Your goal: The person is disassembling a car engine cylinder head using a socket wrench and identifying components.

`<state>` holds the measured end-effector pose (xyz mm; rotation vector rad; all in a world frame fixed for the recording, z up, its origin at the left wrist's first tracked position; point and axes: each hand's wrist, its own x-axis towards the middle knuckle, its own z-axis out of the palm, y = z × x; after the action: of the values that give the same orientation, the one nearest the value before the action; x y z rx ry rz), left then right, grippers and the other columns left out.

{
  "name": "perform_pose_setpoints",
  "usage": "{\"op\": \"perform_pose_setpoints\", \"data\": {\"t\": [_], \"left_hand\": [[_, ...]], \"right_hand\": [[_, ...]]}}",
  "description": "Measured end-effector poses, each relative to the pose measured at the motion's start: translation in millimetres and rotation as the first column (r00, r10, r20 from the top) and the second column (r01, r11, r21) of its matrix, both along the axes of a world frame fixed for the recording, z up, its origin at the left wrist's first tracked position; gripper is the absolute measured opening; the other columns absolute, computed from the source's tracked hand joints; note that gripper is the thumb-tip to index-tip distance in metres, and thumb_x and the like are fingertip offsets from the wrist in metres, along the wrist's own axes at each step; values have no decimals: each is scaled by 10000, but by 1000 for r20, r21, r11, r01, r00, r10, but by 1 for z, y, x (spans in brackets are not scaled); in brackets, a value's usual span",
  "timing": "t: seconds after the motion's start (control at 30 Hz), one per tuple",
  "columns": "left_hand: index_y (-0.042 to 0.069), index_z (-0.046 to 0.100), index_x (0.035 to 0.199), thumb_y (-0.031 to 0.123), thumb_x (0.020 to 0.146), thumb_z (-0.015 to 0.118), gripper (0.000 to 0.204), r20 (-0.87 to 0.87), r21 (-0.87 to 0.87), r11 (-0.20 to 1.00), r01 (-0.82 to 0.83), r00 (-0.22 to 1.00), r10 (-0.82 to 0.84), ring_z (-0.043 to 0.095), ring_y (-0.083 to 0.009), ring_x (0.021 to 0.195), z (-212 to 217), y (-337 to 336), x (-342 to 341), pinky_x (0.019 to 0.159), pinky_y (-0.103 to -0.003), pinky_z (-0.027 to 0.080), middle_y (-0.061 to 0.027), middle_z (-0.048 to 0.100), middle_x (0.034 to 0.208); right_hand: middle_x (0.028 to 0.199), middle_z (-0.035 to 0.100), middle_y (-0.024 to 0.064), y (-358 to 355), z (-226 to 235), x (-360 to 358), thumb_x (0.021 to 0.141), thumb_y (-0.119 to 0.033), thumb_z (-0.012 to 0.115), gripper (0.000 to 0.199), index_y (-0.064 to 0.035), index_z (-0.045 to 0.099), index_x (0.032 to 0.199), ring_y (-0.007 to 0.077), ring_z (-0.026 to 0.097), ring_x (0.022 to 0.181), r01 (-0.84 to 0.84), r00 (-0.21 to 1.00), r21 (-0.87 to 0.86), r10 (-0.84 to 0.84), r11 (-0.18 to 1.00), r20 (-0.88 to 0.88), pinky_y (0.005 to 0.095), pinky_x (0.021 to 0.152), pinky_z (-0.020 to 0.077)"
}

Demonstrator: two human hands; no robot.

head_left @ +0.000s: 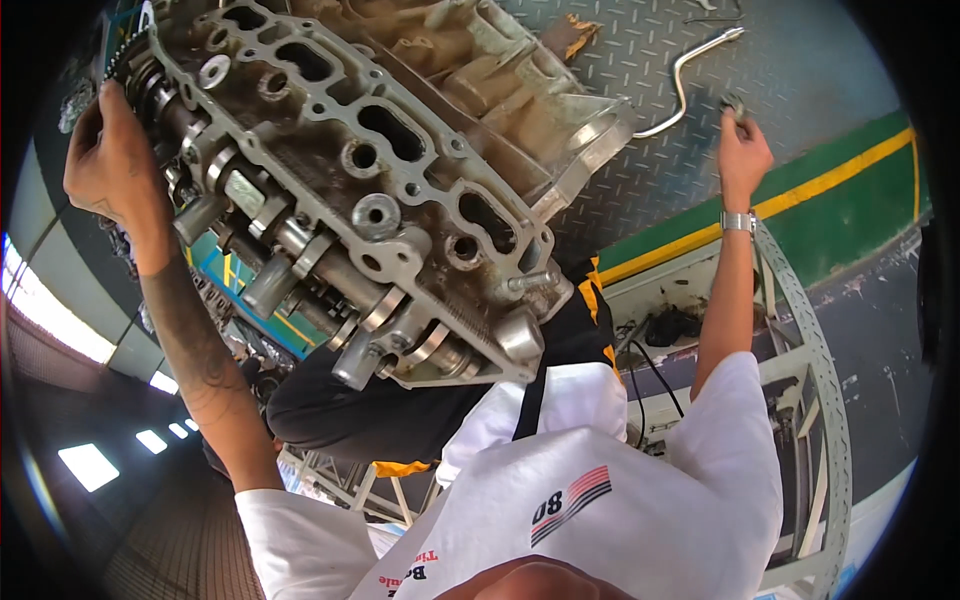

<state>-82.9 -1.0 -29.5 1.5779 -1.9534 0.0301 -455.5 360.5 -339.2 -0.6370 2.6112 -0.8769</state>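
Observation:
A large grey metal cylinder head (415,190), oil-stained brown, lies tilted in front of me. Ports and bolt holes open along its top, and a camshaft (297,236) with caps runs down its left side. My left hand (115,165) is closed at the far left end, its fingertips by a toothed sprocket edge (125,58); what they grip is partly hidden. Out to the right, my right hand (745,160) pinches a small grey metal piece (734,106) above the tread-plate surface. That piece is too small and blurred to name.
Beyond the cylinder head sits another brown-stained engine casting (490,75). A cranked metal rod (680,95) lies on the tread plate (640,60), near a brown scrap (570,38). A metal frame (810,390) stands by my right arm, with a black cable (655,370) beside it.

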Motion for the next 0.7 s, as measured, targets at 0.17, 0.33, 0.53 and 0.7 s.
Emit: {"op": "perform_pose_setpoints", "data": {"t": [0.17, 0.33, 0.53, 0.7], "left_hand": [[-66, 703, 947, 334, 850, 719, 412, 42, 81, 997, -11, 999, 8, 534, -78, 622, 3, -5, 4, 606, -207, 437, -30, 649, 712], [-61, 700, 970, 272, 854, 725, 354, 135, 21, 996, -83, 988, 80, 558, -84, 634, 4, -12, 5, 606, -209, 450, -61, 672, 756], [-45, 711, 967, 400, 851, 690, 461, 296, -14, 994, -108, 949, 107, 610, -121, 700, 5, -16, 2, 687, -238, 468, -86, 707, 809], [-42, 723, 915, 405, 839, 680, 456, 121, -21, 988, -150, 981, 152, 610, -129, 700, 5, -11, -1, 704, -264, 472, -78, 705, 772]], "right_hand": [[593, 617, 115, 44, -63, 4, 834, -387, 667, 279, -110, 650, 802, 320, 612, 553, -108, 948, 77, 126, 991, -294, 413, 513, 467], [596, 628, 103, 55, -91, 7, 865, -405, 633, 277, -142, 567, 810, 348, 594, 492, -101, 849, 131, 154, 986, -505, 440, 421, 444], [597, 629, 120, 53, -85, 6, 879, -428, 602, 293, -144, 552, 830, 365, 594, 496, -83, 878, 152, 144, 985, -456, 464, 424, 443], [610, 631, 160, 50, -80, 8, 909, -453, 540, 325, -129, 527, 876, 404, 597, 521, -81, 890, 202, 162, 976, -426, 501, 457, 452]]}}
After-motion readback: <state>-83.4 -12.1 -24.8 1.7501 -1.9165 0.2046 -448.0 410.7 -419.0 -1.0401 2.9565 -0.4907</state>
